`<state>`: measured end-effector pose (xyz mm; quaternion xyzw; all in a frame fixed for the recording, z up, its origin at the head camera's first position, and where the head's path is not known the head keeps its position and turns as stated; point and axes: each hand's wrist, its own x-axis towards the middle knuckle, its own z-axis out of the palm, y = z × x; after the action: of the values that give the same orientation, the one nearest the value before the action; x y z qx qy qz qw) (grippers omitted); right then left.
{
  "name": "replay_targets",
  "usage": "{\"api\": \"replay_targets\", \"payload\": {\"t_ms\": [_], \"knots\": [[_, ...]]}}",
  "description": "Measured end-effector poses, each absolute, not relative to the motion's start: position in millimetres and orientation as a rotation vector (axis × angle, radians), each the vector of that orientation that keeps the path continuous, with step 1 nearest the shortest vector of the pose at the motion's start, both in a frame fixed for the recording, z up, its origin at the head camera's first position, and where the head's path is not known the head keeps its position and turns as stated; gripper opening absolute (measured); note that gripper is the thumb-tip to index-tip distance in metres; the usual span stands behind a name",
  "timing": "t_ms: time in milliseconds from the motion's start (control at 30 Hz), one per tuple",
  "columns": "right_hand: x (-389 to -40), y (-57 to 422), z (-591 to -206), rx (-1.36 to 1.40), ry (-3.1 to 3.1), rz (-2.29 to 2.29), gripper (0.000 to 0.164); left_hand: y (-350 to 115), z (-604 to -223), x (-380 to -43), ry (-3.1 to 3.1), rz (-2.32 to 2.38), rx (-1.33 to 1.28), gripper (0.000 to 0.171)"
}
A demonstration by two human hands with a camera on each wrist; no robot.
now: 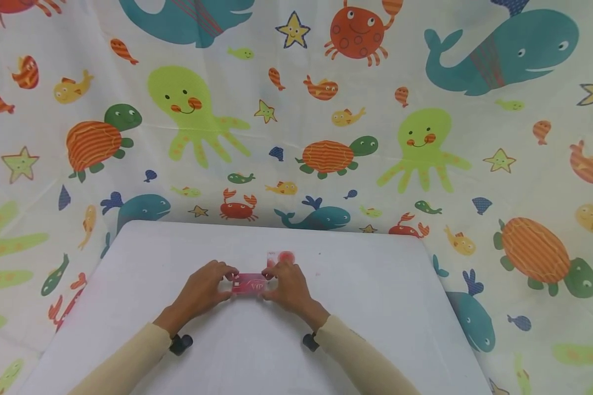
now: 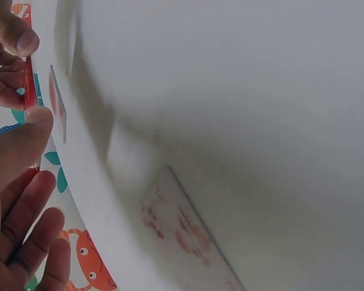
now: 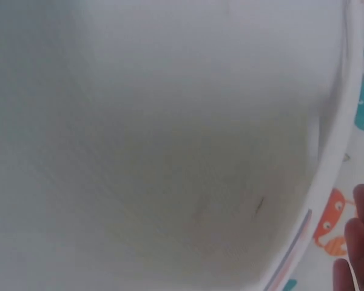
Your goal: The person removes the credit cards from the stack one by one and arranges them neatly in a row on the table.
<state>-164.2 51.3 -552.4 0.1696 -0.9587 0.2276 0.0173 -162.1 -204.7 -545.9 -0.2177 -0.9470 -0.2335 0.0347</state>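
Note:
A pinkish-red card with "VIP" on it (image 1: 249, 284) is held between both hands over the white table. My left hand (image 1: 206, 285) pinches its left end between thumb and fingers. At its right end my right hand (image 1: 291, 286) pinches it the same way. The left wrist view shows the card almost edge-on, as a thin red strip (image 2: 29, 85). Behind the right hand lies a white card with a red round print (image 1: 273, 258), partly covered by the fingers. Another pale card with reddish marks (image 2: 181, 233) lies on the table in the left wrist view.
The white table (image 1: 375, 307) reaches back to a hanging cloth (image 1: 281, 126) printed with sea animals. Dark devices are strapped at the left wrist (image 1: 180, 344) and the right wrist (image 1: 310, 342). Small dark specks mark the tabletop near the back.

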Motion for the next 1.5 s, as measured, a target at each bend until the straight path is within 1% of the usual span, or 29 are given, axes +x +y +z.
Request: {"api": "replay_targets", "payload": {"t_ms": [400,1500], "knots": [[-155,47,-559,0.532,-3.012,0.718,0.051,-209,-557,-153,-2.947,-0.69,-0.642,0.056],[-156,22,-569,0.553,-3.093,0.612,0.053,-228,-562,-148,-2.962,-0.628,-0.704,0.056]]}}
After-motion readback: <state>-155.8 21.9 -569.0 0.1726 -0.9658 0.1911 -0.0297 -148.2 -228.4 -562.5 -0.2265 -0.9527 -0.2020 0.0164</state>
